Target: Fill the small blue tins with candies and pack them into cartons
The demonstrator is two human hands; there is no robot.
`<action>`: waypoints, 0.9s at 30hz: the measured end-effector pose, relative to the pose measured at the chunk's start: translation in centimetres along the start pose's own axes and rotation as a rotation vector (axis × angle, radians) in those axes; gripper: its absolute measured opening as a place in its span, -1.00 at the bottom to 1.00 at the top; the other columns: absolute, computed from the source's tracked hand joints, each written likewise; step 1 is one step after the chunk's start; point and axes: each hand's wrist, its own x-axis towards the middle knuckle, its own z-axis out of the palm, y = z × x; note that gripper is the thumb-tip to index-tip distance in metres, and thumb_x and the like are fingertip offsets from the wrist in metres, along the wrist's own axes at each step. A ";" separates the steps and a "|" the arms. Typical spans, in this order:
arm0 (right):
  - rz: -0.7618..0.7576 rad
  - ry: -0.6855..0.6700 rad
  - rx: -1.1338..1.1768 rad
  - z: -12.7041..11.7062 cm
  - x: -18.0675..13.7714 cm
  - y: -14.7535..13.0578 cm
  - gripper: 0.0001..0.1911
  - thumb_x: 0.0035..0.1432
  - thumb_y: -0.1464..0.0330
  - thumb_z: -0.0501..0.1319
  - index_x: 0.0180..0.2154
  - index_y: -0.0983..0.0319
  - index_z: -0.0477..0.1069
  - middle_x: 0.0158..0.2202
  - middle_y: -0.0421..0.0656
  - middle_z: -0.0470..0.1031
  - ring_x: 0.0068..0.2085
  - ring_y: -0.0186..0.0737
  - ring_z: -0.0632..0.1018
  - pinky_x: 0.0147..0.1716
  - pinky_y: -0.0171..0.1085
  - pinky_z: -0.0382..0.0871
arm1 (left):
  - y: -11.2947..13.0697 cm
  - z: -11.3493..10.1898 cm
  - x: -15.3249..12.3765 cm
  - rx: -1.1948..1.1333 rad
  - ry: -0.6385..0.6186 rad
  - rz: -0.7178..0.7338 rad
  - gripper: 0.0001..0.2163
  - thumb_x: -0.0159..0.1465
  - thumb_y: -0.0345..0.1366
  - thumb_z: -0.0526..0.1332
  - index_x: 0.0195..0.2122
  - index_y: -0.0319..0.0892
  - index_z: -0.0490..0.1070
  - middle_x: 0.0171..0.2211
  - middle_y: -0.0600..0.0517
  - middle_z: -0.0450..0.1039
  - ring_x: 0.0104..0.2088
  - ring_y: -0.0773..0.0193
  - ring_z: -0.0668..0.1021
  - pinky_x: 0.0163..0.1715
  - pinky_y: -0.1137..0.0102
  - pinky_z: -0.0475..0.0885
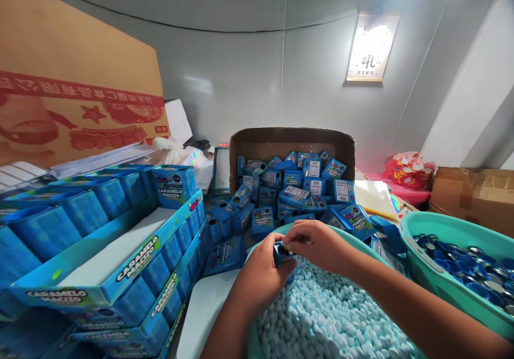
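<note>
My left hand (261, 276) is wrapped round a small blue candy box (278, 255), held upright above the near tub. My right hand (317, 241) is at the box's top, its fingers bent together over the opening. Whatever those fingertips hold is hidden. Below both hands, a turquoise tub (357, 239) is filled with pale blue candies (321, 316). Behind it, a brown carton (293, 137) lies on its side with many blue boxes (263, 221) spilling out of it.
Stacked display trays (132, 262) marked Caramelo Macizo stand on the left, the top one partly filled with boxes. Another turquoise tub (417, 225) at right contains round blue and silver caps (474, 273). A large cardboard box (80, 70) rises at the back left.
</note>
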 end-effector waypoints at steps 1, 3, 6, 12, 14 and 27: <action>-0.002 0.013 0.023 0.2 0.0 0.1 -0.92 0.09 0.44 0.27 -0.38 0.25 0.56 -0.37 -0.19 0.52 -0.35 -0.30 0.48 -0.34 -0.31 0.32 | 0.1 0.0 0.0 0.004 0.001 0.005 -0.67 0.15 -0.30 0.24 -0.03 -0.12 0.40 -0.07 -0.04 0.51 -0.07 0.11 0.53 -0.12 0.35 0.38; -0.022 0.038 0.048 0.5 0.0 0.2 -0.93 0.08 0.44 0.28 -0.37 0.25 0.56 -0.37 -0.19 0.52 -0.35 -0.30 0.48 -0.33 -0.31 0.33 | 0.2 -0.1 0.0 0.020 -0.001 0.010 -0.67 0.15 -0.30 0.23 -0.03 -0.11 0.40 -0.07 -0.02 0.51 -0.06 0.11 0.52 -0.10 0.34 0.36; -0.059 0.074 0.075 0.9 0.1 0.3 -0.95 0.06 0.45 0.28 -0.39 0.24 0.54 -0.37 -0.20 0.51 -0.35 -0.31 0.47 -0.34 -0.32 0.33 | 0.2 -0.2 0.0 0.044 -0.012 0.007 -0.69 0.17 -0.29 0.22 -0.03 -0.12 0.39 -0.08 -0.02 0.51 -0.06 0.11 0.51 -0.11 0.34 0.36; -0.039 0.134 0.156 1.5 0.3 0.2 -0.95 0.06 0.43 0.29 -0.44 0.24 0.52 -0.43 -0.23 0.49 -0.39 -0.34 0.44 -0.38 -0.34 0.31 | -0.3 0.0 0.1 0.021 -0.022 0.013 -0.66 0.18 -0.28 0.22 0.00 -0.12 0.37 -0.07 -0.03 0.50 -0.05 0.11 0.52 -0.13 0.35 0.38; -0.029 0.153 0.195 1.6 0.3 0.1 -0.94 0.06 0.42 0.28 -0.45 0.24 0.51 -0.42 -0.22 0.49 -0.39 -0.34 0.45 -0.38 -0.34 0.31 | -0.3 0.0 0.1 0.020 -0.018 0.019 -0.67 0.18 -0.28 0.22 -0.01 -0.12 0.38 -0.07 -0.03 0.51 -0.05 0.10 0.52 -0.11 0.35 0.38; 0.032 0.140 0.475 1.5 0.4 -0.1 -0.74 0.12 0.18 0.25 -0.38 0.26 0.45 -0.43 -0.17 0.48 -0.35 -0.25 0.47 -0.32 -0.26 0.34 | -0.3 0.2 0.2 -0.019 -0.009 -0.017 -0.66 0.16 -0.29 0.23 -0.02 -0.14 0.36 -0.07 -0.05 0.51 -0.04 0.09 0.53 -0.08 0.31 0.39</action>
